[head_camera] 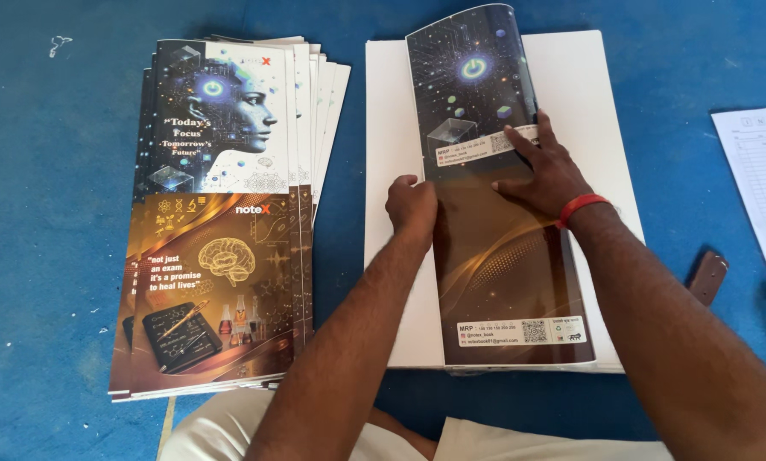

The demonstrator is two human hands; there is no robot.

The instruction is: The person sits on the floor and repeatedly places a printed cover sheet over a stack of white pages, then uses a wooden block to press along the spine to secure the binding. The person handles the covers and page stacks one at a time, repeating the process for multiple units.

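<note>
A long printed cover sheet [494, 273], dark blue at the top and brown-gold below, lies folded over a stack of white paper [391, 111]. My left hand [411, 207] presses its curled fingers against the sheet's left folded edge. On the upper part of the sheet my right hand [547, 171] rests flat with fingers spread, near a white label strip. A red band [582, 207] circles my right wrist. The far end of the sheet curls upward.
A fanned pile of matching printed covers [221, 213] lies to the left on the blue floor [50, 213]. A white form sheet [763, 179] sits at the right edge, with a dark brown object [707, 277] below it. My light trousers [221, 431] show at the bottom.
</note>
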